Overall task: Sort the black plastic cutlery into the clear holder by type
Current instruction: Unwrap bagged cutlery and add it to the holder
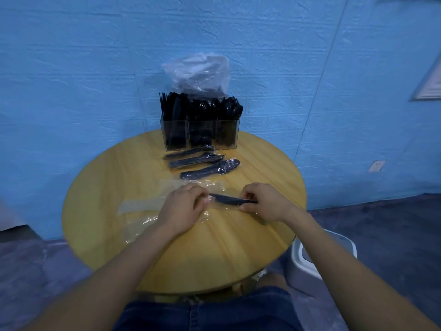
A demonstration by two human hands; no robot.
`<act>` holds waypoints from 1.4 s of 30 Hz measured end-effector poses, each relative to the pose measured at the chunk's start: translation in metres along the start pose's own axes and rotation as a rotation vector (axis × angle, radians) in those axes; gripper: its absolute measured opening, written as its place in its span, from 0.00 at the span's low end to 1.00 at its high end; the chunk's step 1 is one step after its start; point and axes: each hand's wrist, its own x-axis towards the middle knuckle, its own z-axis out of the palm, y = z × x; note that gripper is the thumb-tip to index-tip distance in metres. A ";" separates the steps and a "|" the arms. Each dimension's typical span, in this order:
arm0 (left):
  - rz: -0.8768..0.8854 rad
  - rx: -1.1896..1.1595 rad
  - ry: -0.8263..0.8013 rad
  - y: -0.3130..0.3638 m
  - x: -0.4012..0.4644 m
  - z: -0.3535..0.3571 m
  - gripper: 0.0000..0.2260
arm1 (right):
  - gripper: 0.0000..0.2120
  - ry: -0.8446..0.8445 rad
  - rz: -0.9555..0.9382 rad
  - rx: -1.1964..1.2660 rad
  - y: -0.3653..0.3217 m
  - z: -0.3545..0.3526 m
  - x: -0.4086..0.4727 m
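Denim-clad lap [205, 314]: recorded at the lower edge, nearest the viewer, under the near rim of a round wooden table [214, 254].

Left hand [181, 209]: fingers curled, pinching the clear wrapper [214, 206] at one end of the piece being unwrapped.

Right hand [262, 201]: fingers curled, pinching the opposite end of the same piece.

Black plastic knife [229, 199]: held between the two hands just above the table top, part sheathed in the wrapper. Long axis runs left to right across the viewer, one end at each hand; which end is the handle cannot be told. Both hands are equally close to it. It is judged that the wrapper must be drawn off along this axis, leftward, while the right-hand end is kept held.

Wrapped cutlery packs [200, 161]: three noted, lying side by side between the hands and the holder, not yet opened.

Clear holder [200, 133]: three compartments, standing at the far edge of the table, well beyond the hands; all three are filled with upright black cutlery. Types per compartment are not clearly told.

Empty wrappers [140, 206]: loose on the table to the left.

Plastic bag [198, 72]: behind the holder, against the blue wall [95, 68].
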 end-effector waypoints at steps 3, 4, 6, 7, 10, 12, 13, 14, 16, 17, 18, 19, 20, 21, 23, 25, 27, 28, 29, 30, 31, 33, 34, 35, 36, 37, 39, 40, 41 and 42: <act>0.011 -0.008 0.000 -0.002 0.000 0.000 0.12 | 0.02 0.101 0.018 0.001 0.006 -0.005 0.000; 0.013 -0.008 -0.001 -0.002 0.001 0.000 0.12 | 0.02 0.139 0.012 0.015 0.005 -0.007 0.001; 0.015 -0.020 -0.006 -0.002 0.004 0.000 0.12 | 0.02 0.201 -0.014 0.052 0.002 -0.011 0.005; 0.012 -0.032 -0.012 -0.002 0.006 0.000 0.13 | 0.02 0.225 -0.027 0.074 -0.002 -0.013 0.007; -0.026 -0.084 0.011 0.003 0.011 -0.004 0.16 | 0.04 0.270 -0.066 0.140 -0.010 -0.018 0.014; -0.062 -0.187 0.077 0.009 0.014 -0.010 0.17 | 0.05 0.265 -0.075 0.158 -0.014 -0.019 0.019; -0.077 -0.263 0.113 0.012 0.015 -0.014 0.17 | 0.06 0.261 -0.077 0.159 -0.014 -0.018 0.021; -0.102 -0.360 0.145 0.014 0.016 -0.018 0.17 | 0.06 0.259 -0.080 0.157 -0.015 -0.017 0.023; -0.176 -0.624 0.185 0.017 0.019 -0.026 0.17 | 0.07 0.250 -0.101 0.154 -0.017 -0.014 0.027; -0.204 -0.736 0.203 0.016 0.020 -0.029 0.17 | 0.07 0.239 -0.117 0.155 -0.018 -0.013 0.028; -0.230 -0.813 0.216 0.015 0.022 -0.031 0.19 | 0.08 0.224 -0.132 0.156 -0.020 -0.012 0.029; -0.257 -0.871 0.224 0.013 0.023 -0.033 0.22 | 0.08 0.208 -0.148 0.155 -0.022 -0.011 0.031; -0.292 -0.916 0.230 0.010 0.024 -0.034 0.24 | 0.08 0.193 -0.160 0.154 -0.024 -0.010 0.032; -0.326 -0.952 0.234 0.008 0.026 -0.035 0.25 | 0.07 0.182 -0.169 0.153 -0.026 -0.010 0.033; -0.370 -0.970 0.245 0.004 0.028 -0.037 0.18 | 0.07 0.165 -0.193 0.145 -0.029 -0.010 0.035; -0.367 -0.936 0.266 0.004 0.028 -0.040 0.07 | 0.06 0.150 -0.203 0.149 -0.031 -0.009 0.037; -0.375 -0.949 0.311 0.004 0.028 -0.042 0.05 | 0.06 0.162 -0.191 0.185 -0.030 -0.008 0.037; -0.393 -0.978 0.331 0.003 0.029 -0.043 0.05 | 0.07 0.175 -0.180 0.215 -0.027 -0.008 0.036; -0.420 -1.012 0.348 0.002 0.030 -0.045 0.05 | 0.09 0.185 -0.165 0.245 -0.024 -0.009 0.034; -0.454 -1.042 0.363 0.000 0.030 -0.046 0.06 | 0.11 0.192 -0.142 0.272 -0.021 -0.010 0.032; -0.485 -1.083 0.380 -0.003 0.031 -0.048 0.06 | 0.13 0.200 -0.114 0.302 -0.016 -0.011 0.031; -0.537 -1.175 0.394 -0.007 0.032 -0.050 0.06 | 0.15 0.258 -0.065 0.373 -0.010 -0.013 0.028; -0.566 -1.199 0.390 -0.008 0.032 -0.051 0.06 | 0.13 0.311 -0.046 0.429 -0.008 -0.014 0.027; -0.598 -1.216 0.384 -0.008 0.032 -0.050 0.05 | 0.10 0.367 -0.028 0.500 -0.007 -0.016 0.027; -0.637 -1.230 0.376 -0.009 0.032 -0.048 0.05 | 0.07 0.411 -0.016 0.568 -0.007 -0.018 0.027; -0.678 -1.252 0.361 -0.008 0.032 -0.046 0.04 | 0.05 0.444 -0.013 0.619 -0.009 -0.022 0.026; -0.746 -1.295 0.310 -0.008 0.031 -0.041 0.02 | 0.03 0.490 -0.033 0.664 -0.014 -0.029 0.027; -0.763 -1.313 0.282 -0.008 0.030 -0.040 0.03 | 0.05 0.513 -0.044 0.674 -0.018 -0.033 0.028; -0.772 -1.339 0.256 -0.008 0.030 -0.039 0.05 | 0.06 0.538 -0.053 0.680 -0.021 -0.037 0.030; -0.776 -1.366 0.235 -0.008 0.029 -0.039 0.06 | 0.06 0.565 -0.058 0.676 -0.025 -0.040 0.032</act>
